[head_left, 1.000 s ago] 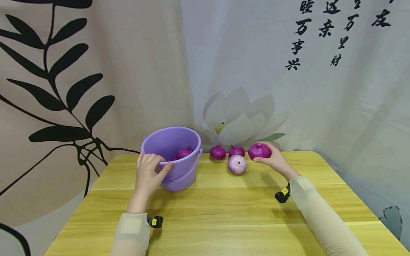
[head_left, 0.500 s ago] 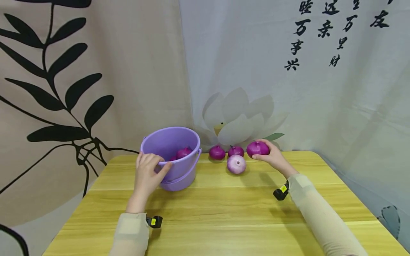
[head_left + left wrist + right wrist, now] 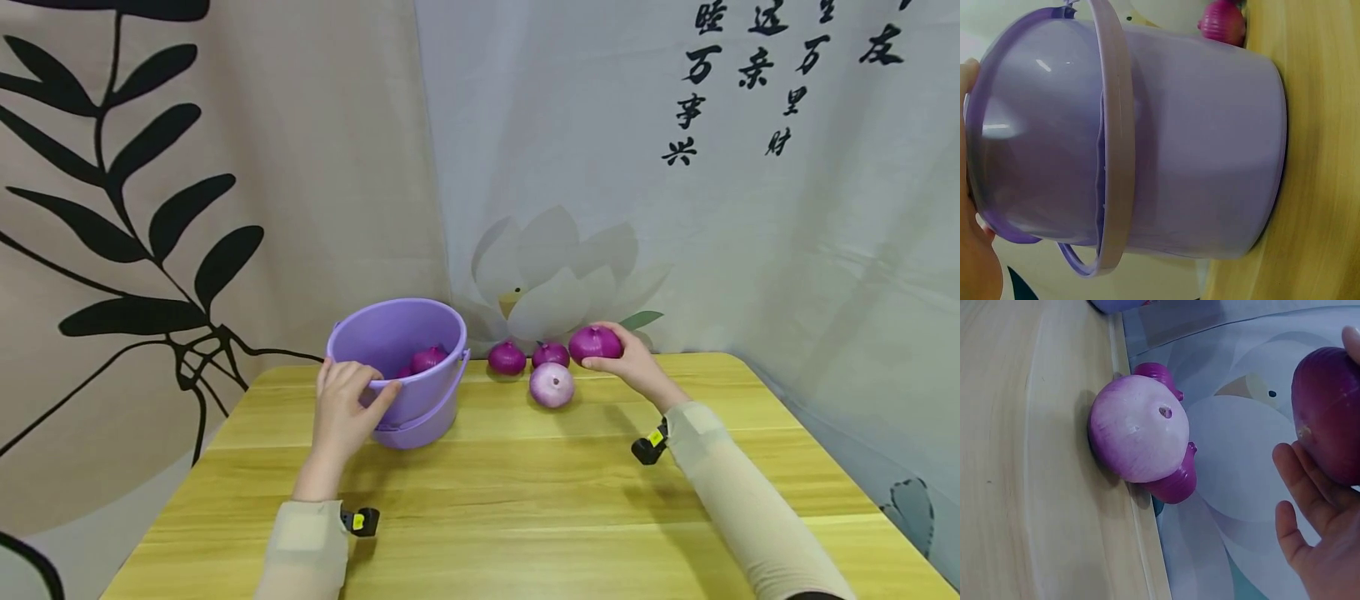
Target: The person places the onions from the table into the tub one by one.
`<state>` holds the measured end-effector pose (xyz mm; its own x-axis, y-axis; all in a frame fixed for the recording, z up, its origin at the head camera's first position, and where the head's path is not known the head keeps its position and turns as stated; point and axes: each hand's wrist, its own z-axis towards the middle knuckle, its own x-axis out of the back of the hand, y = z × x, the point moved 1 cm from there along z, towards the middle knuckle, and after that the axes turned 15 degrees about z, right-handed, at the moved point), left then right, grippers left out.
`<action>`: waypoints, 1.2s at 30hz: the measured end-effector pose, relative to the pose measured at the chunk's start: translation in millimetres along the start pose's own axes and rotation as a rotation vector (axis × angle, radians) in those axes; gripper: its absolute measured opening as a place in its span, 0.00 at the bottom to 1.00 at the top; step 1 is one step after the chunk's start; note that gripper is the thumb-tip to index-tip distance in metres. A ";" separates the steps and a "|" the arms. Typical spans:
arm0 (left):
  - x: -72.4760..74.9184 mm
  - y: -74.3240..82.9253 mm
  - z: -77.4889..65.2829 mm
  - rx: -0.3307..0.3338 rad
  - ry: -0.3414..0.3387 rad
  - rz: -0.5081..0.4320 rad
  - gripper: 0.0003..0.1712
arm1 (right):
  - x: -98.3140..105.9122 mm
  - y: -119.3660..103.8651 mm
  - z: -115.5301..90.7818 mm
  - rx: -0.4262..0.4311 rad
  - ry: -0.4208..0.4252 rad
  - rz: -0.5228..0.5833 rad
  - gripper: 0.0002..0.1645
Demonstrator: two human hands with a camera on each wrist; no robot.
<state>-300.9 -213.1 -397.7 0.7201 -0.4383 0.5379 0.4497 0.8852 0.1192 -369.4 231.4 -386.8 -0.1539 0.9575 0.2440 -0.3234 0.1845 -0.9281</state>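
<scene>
My left hand [image 3: 347,404] grips the near-left rim of a purple bucket [image 3: 420,408], thumb outside and fingers over the edge. Red onions [image 3: 428,358] lie inside the bucket. In the left wrist view the bucket's handle [image 3: 1119,137] hangs down along its wall. My right hand [image 3: 633,365] holds a red onion [image 3: 595,342] above the table's back edge; the right wrist view shows this onion [image 3: 1329,415] between thumb and fingers. Just left of it, a pale purple-white onion [image 3: 551,385] sits in front of two red onions, one at the left [image 3: 507,358] and one behind [image 3: 551,354].
The wooden table [image 3: 480,517] ends at a fabric backdrop [image 3: 337,167] printed with leaves, a lotus and black characters. Small black cameras are strapped to the left wrist [image 3: 362,522] and right wrist [image 3: 649,443].
My right hand has moved slightly left and up with the red onion, closer to the other onions. The left hand stays on the bucket's rim.
</scene>
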 end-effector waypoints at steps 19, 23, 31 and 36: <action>1.4 -0.7 1.8 0.000 0.009 0.007 0.13 | -12.2 -11.7 12.5 -0.011 -0.018 0.026 0.41; 1.7 -1.5 1.1 0.000 0.011 0.012 0.13 | -17.1 -13.4 16.8 -0.017 -0.022 0.044 0.42; 1.9 0.5 1.1 -0.001 0.003 0.003 0.14 | -27.6 -19.0 20.0 -0.012 -0.033 0.101 0.41; 1.8 1.8 1.0 -0.001 0.001 0.006 0.14 | -32.9 -21.5 21.5 0.004 -0.044 0.107 0.41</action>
<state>-299.4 -212.2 -395.6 0.7231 -0.4332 0.5380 0.4458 0.8877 0.1155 -377.5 191.1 -368.8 -0.2282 0.9611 0.1556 -0.3069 0.0807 -0.9483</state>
